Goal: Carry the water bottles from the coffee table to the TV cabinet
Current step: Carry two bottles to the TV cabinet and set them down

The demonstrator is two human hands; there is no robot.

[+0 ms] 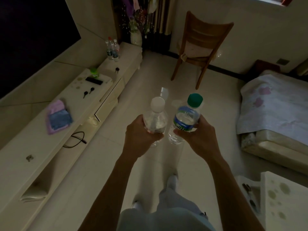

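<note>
Both hands are held out over the pale tiled floor [146,77]: a white-capped water bottle [155,120] is gripped in the left hand [141,137], a green-capped, blue-labelled water bottle [186,119] in the right hand [200,135]. Clear water is seen inside each. Along the left, the cream TV cabinet [33,139] is seen, with three more bottles [113,49] clustered at its far end. A wooden chair [200,45] is placed ahead.

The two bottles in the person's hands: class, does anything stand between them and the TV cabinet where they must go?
Nothing visible does. The white-capped bottle in the left hand and the green-capped bottle in the right hand are over bare floor; the TV cabinet runs alongside on the left.
</note>
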